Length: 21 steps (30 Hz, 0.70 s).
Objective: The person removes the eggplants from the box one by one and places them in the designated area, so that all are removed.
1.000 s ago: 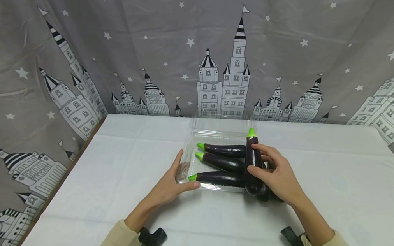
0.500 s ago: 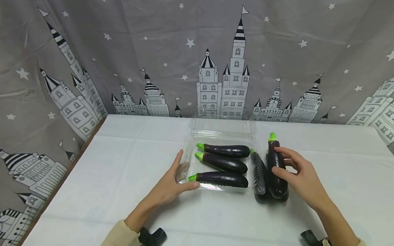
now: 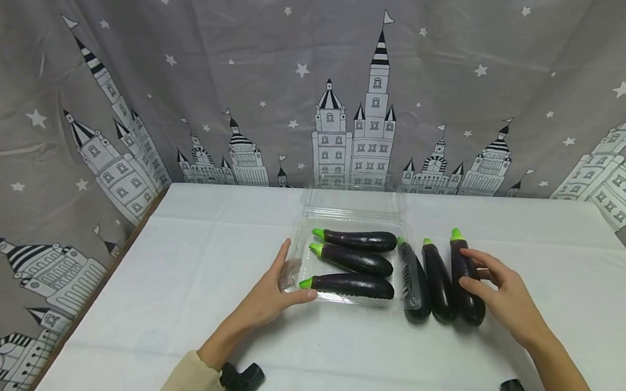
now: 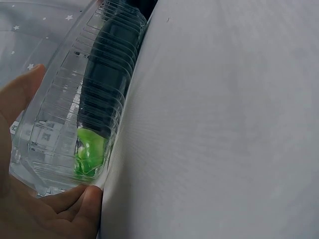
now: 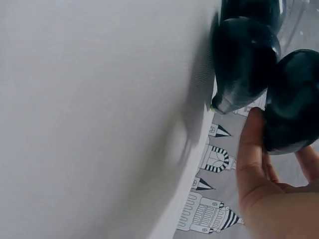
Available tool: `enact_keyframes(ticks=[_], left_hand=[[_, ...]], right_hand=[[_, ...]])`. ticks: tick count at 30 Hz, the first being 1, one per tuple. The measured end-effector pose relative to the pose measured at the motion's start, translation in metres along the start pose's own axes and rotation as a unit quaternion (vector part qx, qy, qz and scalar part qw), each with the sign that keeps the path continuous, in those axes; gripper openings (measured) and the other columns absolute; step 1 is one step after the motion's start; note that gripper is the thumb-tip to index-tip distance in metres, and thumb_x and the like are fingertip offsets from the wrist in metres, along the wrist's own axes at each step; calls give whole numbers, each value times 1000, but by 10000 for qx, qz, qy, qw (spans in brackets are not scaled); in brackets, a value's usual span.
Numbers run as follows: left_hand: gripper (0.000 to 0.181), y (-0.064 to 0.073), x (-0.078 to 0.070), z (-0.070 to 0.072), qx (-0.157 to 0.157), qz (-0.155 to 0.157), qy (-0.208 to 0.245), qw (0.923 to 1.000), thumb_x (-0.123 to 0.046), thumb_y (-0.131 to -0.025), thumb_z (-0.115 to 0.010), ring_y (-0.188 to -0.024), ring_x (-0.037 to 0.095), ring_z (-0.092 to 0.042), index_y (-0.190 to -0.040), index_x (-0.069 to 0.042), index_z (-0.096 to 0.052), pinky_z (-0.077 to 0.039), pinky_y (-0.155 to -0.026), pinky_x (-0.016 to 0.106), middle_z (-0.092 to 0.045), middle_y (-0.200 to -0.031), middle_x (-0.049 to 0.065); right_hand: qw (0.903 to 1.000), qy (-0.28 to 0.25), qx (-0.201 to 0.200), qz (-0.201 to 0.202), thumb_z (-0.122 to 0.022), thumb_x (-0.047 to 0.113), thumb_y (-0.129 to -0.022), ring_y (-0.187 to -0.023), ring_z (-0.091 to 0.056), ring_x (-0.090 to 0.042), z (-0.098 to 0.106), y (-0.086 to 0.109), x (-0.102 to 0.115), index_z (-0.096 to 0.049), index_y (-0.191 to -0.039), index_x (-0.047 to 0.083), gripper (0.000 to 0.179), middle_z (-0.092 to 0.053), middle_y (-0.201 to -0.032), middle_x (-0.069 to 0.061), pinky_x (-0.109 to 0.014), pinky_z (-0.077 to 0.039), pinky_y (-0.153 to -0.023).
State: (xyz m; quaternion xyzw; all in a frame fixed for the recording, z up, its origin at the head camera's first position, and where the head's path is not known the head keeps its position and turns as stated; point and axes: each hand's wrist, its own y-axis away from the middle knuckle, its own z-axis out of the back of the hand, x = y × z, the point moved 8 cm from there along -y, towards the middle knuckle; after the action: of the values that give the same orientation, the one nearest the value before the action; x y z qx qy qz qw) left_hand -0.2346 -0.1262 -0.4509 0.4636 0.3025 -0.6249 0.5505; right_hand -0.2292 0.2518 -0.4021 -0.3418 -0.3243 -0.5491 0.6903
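Head view: pinched between the thumb and fingers of the right hand [image 3: 502, 293], the outer eggplant [image 3: 467, 301] is at the right end of a row of three beside a clear box [image 3: 348, 300], its green stem pointing away from the person. As the right wrist camera has it, the vegetable appears raised off the cloth [image 3: 333, 352], close by the middle eggplant [image 3: 439, 284]; whether the two touch cannot be told. Nearest the box, the inner eggplant [image 3: 420, 301] shows partly through the clear plastic. Inside lie the rear eggplant [image 3: 365, 240], the central eggplant [image 3: 360, 262] and the front eggplant [image 3: 352, 284], stems to the left.

The left hand [image 3: 266, 284] spreads about the box's near left corner, thumb at the front rim, apparently bracing rather than clenching. Beyond, the lid [image 3: 354, 200] lies open toward a castle-print curtain [image 3: 219, 57].

Judging by the pose, the step in hand is handling one eggplant outside the steadied box. The next move would seem to call for a sure pinch on slick, rounded skin, without nudging the neighbor into a roll.
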Motion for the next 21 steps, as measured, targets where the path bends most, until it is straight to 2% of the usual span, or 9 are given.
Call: enact_keyframes(ticks=[4,7,10,21], left_hand=[[116,1,-1,0,-10,-9,-34,10000,-39,-80,-82,-145,37,-21,-160,-20,0,-14,-113,62,-31,-156,18],[116,1,-2,0,4,-23,-22,10000,-39,-80,-82,-145,37,-21,-160,-20,0,-13,-113,61,-31,-156,18],[116,1,-2,-1,19,-38,12,10000,-38,-80,-82,-145,37,-21,-160,-20,0,-13,-113,61,-31,-156,18],[116,-1,2,-1,-47,21,-107,9999,-41,-80,-82,-145,38,-23,-160,-20,0,-15,-113,62,-31,-156,19]], right_hand=[[9999,6,87,-111,-62,19,-99,-114,-51,-18,0,1,-8,-46,-147,8,52,-48,-139,-15,-22,-45,-80],[9994,-12,225,-259,-61,20,-100,-117,-52,-33,0,1,-12,-44,-148,7,53,-48,-139,-20,-31,-47,-83],[9986,-29,370,-379,-60,21,-100,-120,-50,-43,-1,0,-16,-43,-148,5,53,-46,-141,-25,-40,-47,-85],[9979,305,396,-415,-61,15,-99,-118,-49,-54,-7,-2,-19,-44,-145,-1,52,-43,-141,-34,-56,-48,-87]])
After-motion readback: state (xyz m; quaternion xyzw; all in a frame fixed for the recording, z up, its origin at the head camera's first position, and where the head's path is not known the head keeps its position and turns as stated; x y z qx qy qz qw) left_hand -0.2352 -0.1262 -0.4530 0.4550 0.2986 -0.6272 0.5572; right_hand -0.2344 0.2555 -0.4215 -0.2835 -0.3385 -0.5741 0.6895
